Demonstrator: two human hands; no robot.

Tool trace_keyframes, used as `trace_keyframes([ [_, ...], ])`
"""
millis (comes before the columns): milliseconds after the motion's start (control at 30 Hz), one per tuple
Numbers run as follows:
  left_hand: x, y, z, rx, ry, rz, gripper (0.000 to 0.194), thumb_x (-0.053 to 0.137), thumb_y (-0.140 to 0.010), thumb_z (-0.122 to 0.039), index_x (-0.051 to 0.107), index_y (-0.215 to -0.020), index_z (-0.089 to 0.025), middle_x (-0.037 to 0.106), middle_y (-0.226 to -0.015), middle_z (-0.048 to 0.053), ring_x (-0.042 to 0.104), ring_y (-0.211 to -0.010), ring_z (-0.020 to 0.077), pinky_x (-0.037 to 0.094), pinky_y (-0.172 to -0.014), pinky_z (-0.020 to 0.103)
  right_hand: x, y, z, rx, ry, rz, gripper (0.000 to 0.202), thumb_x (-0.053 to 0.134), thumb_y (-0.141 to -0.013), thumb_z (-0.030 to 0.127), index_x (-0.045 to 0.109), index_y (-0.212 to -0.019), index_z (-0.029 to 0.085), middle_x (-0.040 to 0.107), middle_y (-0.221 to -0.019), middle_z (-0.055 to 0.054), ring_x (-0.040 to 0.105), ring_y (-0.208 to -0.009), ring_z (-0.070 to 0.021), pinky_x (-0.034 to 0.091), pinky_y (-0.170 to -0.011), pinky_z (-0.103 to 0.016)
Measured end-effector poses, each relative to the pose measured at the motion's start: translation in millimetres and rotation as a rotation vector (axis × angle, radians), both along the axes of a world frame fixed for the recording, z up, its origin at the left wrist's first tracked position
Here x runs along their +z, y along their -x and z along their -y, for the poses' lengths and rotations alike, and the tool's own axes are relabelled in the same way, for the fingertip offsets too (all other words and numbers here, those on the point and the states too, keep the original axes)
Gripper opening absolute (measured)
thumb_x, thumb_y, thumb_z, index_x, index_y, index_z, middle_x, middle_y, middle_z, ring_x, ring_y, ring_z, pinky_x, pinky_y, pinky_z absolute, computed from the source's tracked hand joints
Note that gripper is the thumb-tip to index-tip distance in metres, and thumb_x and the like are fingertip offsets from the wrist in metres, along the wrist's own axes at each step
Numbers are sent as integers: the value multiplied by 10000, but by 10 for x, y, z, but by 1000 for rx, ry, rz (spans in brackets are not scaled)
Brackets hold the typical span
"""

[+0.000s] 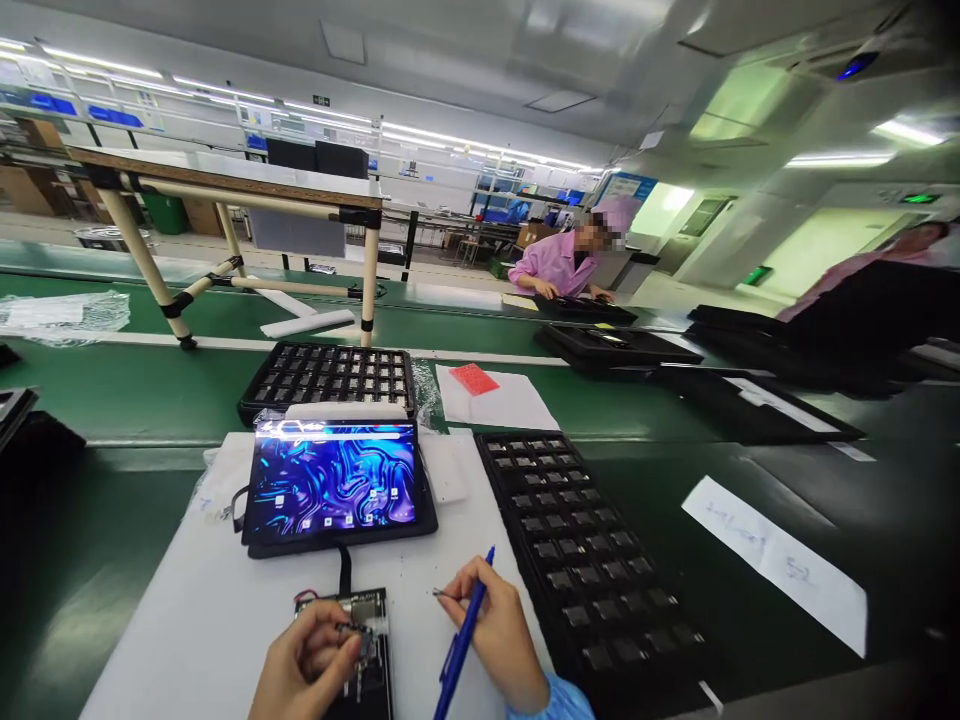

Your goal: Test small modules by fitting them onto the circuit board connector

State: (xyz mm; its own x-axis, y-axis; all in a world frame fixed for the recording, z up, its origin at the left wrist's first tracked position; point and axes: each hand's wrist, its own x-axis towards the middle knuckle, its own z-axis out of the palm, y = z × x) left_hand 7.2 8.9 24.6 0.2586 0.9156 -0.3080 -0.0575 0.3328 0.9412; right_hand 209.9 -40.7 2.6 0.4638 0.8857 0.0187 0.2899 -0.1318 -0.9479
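Observation:
My left hand point(309, 662) pinches a small electronic part point(354, 634) above a black test fixture point(379, 665), which a dark flat cable joins to the tablet. To its right, my right hand point(491, 620) holds a blue pen point(466, 635), with a small metallic tip showing between thumb and forefinger; what that tip belongs to is unclear. The tablet point(337, 478) leans lit behind the fixture, with a blue swirling screen. A black tray point(592, 545) with rows of small square modules lies right of my right hand.
Another full tray point(330, 375) sits behind the tablet. White sheets point(784, 560) and a red slip point(474, 379) lie on the green bench point(645, 480). A pipe-framed stand point(371, 270) rises at the back left. Across the bench, a person in pink point(559, 262) handles black trays.

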Motion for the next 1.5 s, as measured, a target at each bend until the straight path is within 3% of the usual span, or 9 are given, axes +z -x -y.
trace_keyframes([
  [133, 53, -57, 11, -5, 99, 97, 606, 834, -468, -608, 560, -759, -153, 604, -547, -19, 525, -450, 76, 405, -478, 160, 44, 340, 61, 108, -73, -442, 288, 685, -617, 196, 400, -657, 211, 616, -723, -26, 571, -688, -167, 464, -667, -276],
  [233, 88, -73, 24, -12, 116, 130, 588, 852, -476, -572, 556, -759, -150, 602, -527, -26, 522, -446, 69, 406, -473, 152, 27, 508, 80, 225, -55, -589, 306, 689, -629, 152, 392, -679, 210, 645, -766, -36, 568, -679, -153, 455, -655, -262],
  [567, 67, -34, 57, -75, 165, 146, 604, 847, -486, -579, 509, -750, -154, 585, -463, -26, 471, -392, 51, 356, -439, 140, 91, 648, 105, 172, -20, -525, 254, 636, -619, 142, 397, -671, 210, 623, -704, -13, 548, -630, -147, 426, -605, -238],
  [800, 92, -28, 116, -39, 91, 16, 580, 805, -499, -631, 531, -737, -180, 577, -473, -44, 515, -434, 86, 371, -482, 162, 67, 616, 131, 195, 17, -507, 262, 678, -636, 181, 420, -669, 214, 648, -724, -29, 570, -630, -176, 441, -600, -264],
  [1033, 59, -2, 114, -97, -36, -96, 547, 760, -551, -652, 519, -681, -179, 492, -422, -49, 330, -437, 73, 264, -477, 188, 7, 579, 141, 225, 45, -546, 310, 741, -630, 215, 435, -677, 206, 666, -739, -36, 617, -683, -178, 476, -632, -254],
  [1200, 18, -9, 134, -136, -15, -102, 566, 746, -551, -676, 527, -669, -168, 494, -441, -36, 340, -425, 66, 247, -466, 192, 116, 577, 116, 228, 102, -537, 278, 739, -605, 150, 472, -668, 192, 666, -726, -23, 630, -697, -176, 473, -634, -238],
  [1300, 8, -24, 140, -114, 12, -56, 559, 758, -550, -663, 551, -678, -160, 551, -465, -13, 385, -432, 72, 261, -473, 190, 153, 568, 104, 230, 72, -488, 239, 696, -626, 115, 479, -689, 193, 674, -813, -35, 638, -768, -185, 479, -707, -260],
  [1400, 24, -35, 131, -45, 60, 4, 562, 789, -521, -641, 561, -696, -159, 597, -490, -4, 427, -447, 82, 294, -493, 189, 76, 557, 111, 219, -23, -495, 271, 699, -660, 150, 451, -752, 205, 667, -937, -55, 631, -791, -178, 483, -747, -285],
  [1500, 54, -40, 119, 15, 50, 11, 561, 801, -507, -632, 568, -710, -164, 601, -487, -12, 449, -453, 93, 315, -494, 196, -39, 555, 134, 177, -76, -507, 310, 677, -741, 217, 367, -744, 222, 664, -873, -50, 621, -737, -167, 491, -715, -295],
])
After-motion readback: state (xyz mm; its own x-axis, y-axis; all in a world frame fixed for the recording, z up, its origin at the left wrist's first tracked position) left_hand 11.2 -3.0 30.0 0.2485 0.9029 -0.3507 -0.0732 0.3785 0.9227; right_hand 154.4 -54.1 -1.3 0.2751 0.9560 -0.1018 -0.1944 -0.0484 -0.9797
